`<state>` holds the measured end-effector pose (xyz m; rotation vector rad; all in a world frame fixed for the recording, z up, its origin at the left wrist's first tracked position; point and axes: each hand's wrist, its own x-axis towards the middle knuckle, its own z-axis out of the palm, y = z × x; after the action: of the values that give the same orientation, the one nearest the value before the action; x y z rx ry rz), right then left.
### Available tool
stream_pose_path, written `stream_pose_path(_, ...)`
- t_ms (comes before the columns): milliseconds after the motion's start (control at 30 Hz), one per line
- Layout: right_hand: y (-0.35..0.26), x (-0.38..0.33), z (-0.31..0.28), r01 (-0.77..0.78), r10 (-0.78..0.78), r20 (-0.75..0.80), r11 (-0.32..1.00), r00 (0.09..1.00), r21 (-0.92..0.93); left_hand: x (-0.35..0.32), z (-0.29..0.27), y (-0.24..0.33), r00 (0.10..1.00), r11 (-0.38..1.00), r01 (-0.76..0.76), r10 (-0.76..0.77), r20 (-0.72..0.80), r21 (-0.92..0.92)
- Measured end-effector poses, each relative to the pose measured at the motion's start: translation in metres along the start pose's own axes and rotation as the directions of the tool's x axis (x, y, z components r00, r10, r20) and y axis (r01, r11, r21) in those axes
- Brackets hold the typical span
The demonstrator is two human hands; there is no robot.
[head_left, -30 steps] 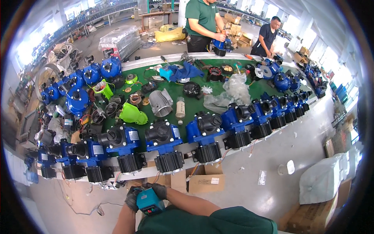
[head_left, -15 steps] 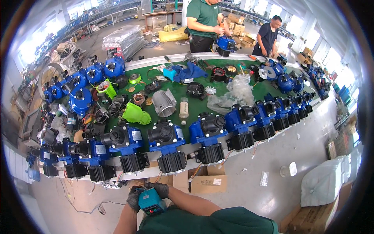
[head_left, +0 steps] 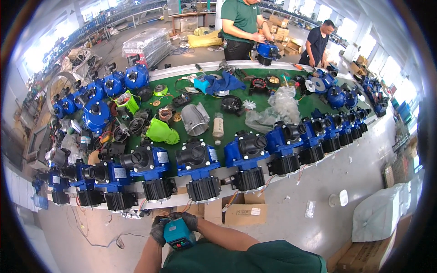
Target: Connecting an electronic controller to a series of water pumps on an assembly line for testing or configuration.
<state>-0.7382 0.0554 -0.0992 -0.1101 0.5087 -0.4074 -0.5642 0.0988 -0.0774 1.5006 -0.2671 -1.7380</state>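
Observation:
Both my hands wear dark gloves and hold a small teal box-shaped part (head_left: 177,232) close to my chest. My left hand (head_left: 159,229) grips its left side and my right hand (head_left: 188,220) closes over its top right. In front of me runs a long green workbench (head_left: 207,119) with a row of blue water pumps with black finned motors along its near edge, such as the blue pump (head_left: 198,164) straight ahead.
A silver motor housing (head_left: 195,119), a lime green cover (head_left: 162,133), a white bottle (head_left: 218,126) and plastic bags (head_left: 277,107) lie on the bench. Cardboard boxes (head_left: 243,210) sit under it. Two people (head_left: 243,22) work at the far side.
The view has shifted slightly, so the bench sits a little lower in the frame. My hands stay on the teal part at my chest.

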Motion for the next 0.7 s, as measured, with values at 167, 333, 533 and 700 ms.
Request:
stream_pose_path(167, 0.003, 0.011, -0.017, -0.016, 0.015, -0.042, 1.0, 0.999, -0.013, -0.003, 0.008, 0.006, 0.999, 1.0, -0.028, 0.028, 0.02, -0.012)
stream_pose_path(333, 0.015, 0.015, -0.025, -0.091, 0.096, -0.11, 0.995, 0.989, 0.046, -0.005, -0.006, -0.002, 0.999, 0.997, -0.033, 0.035, 0.04, -0.07)
stream_pose_path(533, 0.024, 0.027, -0.036, -0.273, 0.293, -0.109, 0.948, 0.95, 0.167, -0.011, -0.014, -0.009, 0.997, 0.998, -0.033, 0.036, 0.073, -0.046)
stream_pose_path(700, 0.032, 0.039, -0.052, -0.114, 0.111, -0.429, 0.993, 0.896, 0.019, -0.019, -0.014, -0.007, 0.987, 0.992, -0.107, 0.098, 0.125, 0.061)
